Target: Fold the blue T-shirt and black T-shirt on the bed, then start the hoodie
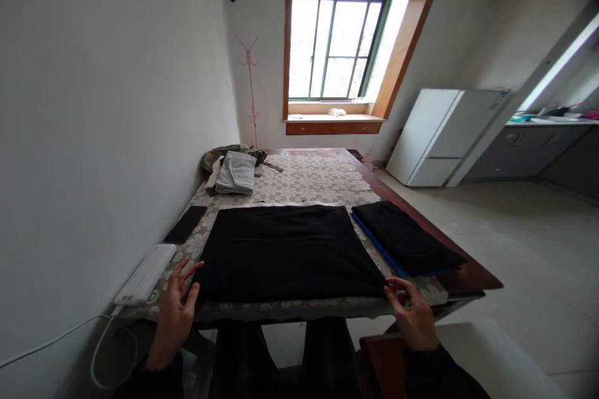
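Note:
A black cloth (290, 252), spread flat as a wide rectangle, lies on the table in front of me. My left hand (176, 305) is at its left edge with the fingers apart; a fingertip reaches the cloth's border, though I cannot tell whether it presses on it. At the near right corner, my right hand (412, 312) pinches the fabric between thumb and fingers. To the right of this cloth sits a folded black fabric piece (407, 237) with a blue edge along its left side.
A patterned tablecloth (313, 177) covers the wooden table (472, 268). Along the left are a white power strip (146, 274) with a cable, a black phone-like slab (186, 224), folded grey cloth (236, 173) and a bag (213, 159). A stool (496, 355) stands at lower right.

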A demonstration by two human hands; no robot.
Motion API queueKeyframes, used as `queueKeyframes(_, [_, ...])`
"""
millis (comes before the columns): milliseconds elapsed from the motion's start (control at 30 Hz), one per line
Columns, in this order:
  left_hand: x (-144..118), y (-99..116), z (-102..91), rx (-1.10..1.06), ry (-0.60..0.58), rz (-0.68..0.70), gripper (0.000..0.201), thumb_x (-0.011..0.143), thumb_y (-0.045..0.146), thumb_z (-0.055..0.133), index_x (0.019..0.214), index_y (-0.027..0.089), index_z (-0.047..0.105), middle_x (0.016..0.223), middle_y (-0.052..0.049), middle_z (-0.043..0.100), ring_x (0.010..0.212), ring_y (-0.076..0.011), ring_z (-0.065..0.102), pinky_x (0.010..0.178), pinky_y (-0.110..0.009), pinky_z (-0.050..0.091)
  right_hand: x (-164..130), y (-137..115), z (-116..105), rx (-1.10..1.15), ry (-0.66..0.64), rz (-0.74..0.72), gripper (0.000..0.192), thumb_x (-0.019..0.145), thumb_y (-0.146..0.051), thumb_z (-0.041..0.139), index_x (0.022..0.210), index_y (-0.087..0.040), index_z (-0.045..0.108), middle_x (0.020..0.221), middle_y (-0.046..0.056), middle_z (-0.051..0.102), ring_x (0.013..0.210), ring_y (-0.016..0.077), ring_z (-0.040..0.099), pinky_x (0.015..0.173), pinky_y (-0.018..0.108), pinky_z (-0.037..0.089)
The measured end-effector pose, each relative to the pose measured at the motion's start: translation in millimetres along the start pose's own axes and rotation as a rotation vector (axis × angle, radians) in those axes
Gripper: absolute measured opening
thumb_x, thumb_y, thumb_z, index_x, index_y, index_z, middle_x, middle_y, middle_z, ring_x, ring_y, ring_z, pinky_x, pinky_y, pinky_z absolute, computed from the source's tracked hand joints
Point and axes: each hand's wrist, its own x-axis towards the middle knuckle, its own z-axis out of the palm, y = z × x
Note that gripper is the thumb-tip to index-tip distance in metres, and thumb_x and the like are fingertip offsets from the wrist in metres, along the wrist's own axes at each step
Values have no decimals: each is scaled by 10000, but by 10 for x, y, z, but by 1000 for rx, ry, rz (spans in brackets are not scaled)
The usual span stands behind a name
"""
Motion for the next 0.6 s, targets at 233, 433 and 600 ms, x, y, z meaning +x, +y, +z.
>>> queueKeyframes(233, [21,2,-130,374,-80,97,580,971,401,465,1543,319,420,1363,-73,706,1053,-269,737,1005,-476,549,32,-55,-77,64,-72,45,443,800,-575,672,1065,-225,727,968,61,727,630,179,624,586,313,486])
queueKeyframes(433, [10,-9,-159,363,20,53,390,895,405,548,1245,261,643,1135,-65,782,779,-228,753,585,-298,553,-10,-65,-86,495,-23,218,502,677,-551,857,1016,-215,704,645,-38,564,479,117,501,424,229,363])
queueKeyframes(600, [-92,-16,-197,353,110,87,214,897,430,580,966,254,681,1020,-48,784,720,-203,727,573,-281,544,-126,-53,-117,696,24,189,458,707,-548,867,984,-232,684,604,-53,533,461,103,458,414,224,365])
